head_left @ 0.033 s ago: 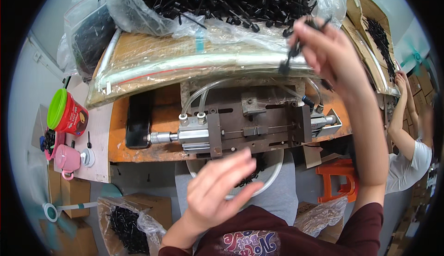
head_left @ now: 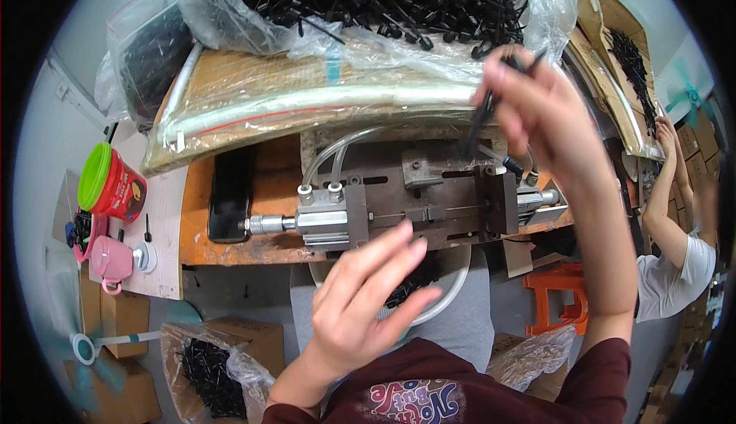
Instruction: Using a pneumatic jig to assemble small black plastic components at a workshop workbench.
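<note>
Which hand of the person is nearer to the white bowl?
Left. The left hand partly covers the white bowl in this view; the right hand is farther away, up and to the right, holding black parts.

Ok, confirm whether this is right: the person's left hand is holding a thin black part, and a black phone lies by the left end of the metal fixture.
One slip: the head view shows the right hand holding the thin black part. The black phone does lie by the left end of the metal fixture.
</note>
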`<state>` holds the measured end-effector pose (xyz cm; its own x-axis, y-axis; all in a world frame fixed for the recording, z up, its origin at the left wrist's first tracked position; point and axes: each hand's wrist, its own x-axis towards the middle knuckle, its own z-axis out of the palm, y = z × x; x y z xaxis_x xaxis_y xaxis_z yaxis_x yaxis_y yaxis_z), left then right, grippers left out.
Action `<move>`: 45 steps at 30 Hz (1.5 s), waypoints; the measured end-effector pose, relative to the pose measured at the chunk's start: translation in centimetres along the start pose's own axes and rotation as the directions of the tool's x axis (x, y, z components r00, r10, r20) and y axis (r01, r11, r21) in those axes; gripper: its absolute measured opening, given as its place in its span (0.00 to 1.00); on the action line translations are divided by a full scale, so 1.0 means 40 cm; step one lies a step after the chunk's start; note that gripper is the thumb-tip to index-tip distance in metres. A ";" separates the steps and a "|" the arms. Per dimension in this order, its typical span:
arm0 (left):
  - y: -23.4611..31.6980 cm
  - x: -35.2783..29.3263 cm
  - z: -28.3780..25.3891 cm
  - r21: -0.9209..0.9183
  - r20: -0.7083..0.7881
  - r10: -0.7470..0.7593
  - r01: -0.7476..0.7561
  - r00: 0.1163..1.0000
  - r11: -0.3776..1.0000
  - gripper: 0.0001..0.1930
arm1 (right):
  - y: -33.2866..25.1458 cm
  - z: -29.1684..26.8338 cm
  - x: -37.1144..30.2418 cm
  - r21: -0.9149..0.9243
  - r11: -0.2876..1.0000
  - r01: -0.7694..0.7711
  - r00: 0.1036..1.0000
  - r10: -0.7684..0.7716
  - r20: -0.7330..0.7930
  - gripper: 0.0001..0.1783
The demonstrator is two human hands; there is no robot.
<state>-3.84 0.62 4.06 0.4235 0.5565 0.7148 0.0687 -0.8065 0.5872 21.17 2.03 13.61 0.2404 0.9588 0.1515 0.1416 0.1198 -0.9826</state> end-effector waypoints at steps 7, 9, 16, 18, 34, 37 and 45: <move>0.001 -0.011 0.025 -0.010 0.119 0.004 -0.003 0.993 1.000 0.22 | 0.115 0.072 -0.201 0.360 0.852 -0.379 0.925 0.341 0.168 0.14; -0.003 -0.030 0.023 -0.030 0.134 -0.039 0.043 0.990 0.999 0.21 | 0.136 0.051 -0.219 0.311 0.897 -0.314 0.946 0.322 0.029 0.15; -0.045 -0.067 0.112 0.242 0.241 -0.021 -0.039 0.970 0.970 0.17 | 0.163 0.028 -0.289 0.381 0.905 -0.187 0.967 0.238 -0.088 0.16; -0.052 -0.068 0.122 0.290 0.261 -0.001 -0.078 0.965 0.954 0.15 | 0.164 0.017 -0.306 0.394 0.899 -0.191 0.970 0.235 -0.065 0.17; -0.041 -0.033 0.114 0.213 0.231 0.080 -0.131 0.970 0.968 0.16 | 0.184 0.038 -0.351 0.391 0.900 -0.194 0.957 0.261 -0.124 0.21; -0.019 -0.042 0.104 0.023 0.183 0.214 -0.222 0.959 0.975 0.19 | 0.181 0.062 -0.359 0.418 0.866 -0.272 0.938 0.336 -0.086 0.21; -0.011 -0.036 0.080 0.036 0.247 0.157 -0.171 0.956 0.985 0.22 | 0.180 0.067 -0.352 0.567 0.675 -0.472 0.878 0.414 0.240 0.22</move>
<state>-1.59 -0.47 1.54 0.6389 0.3565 0.6817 0.0277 -0.8962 0.4427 16.25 -9.93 4.10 0.0396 0.9534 -0.2991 -0.5627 -0.2261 -0.7951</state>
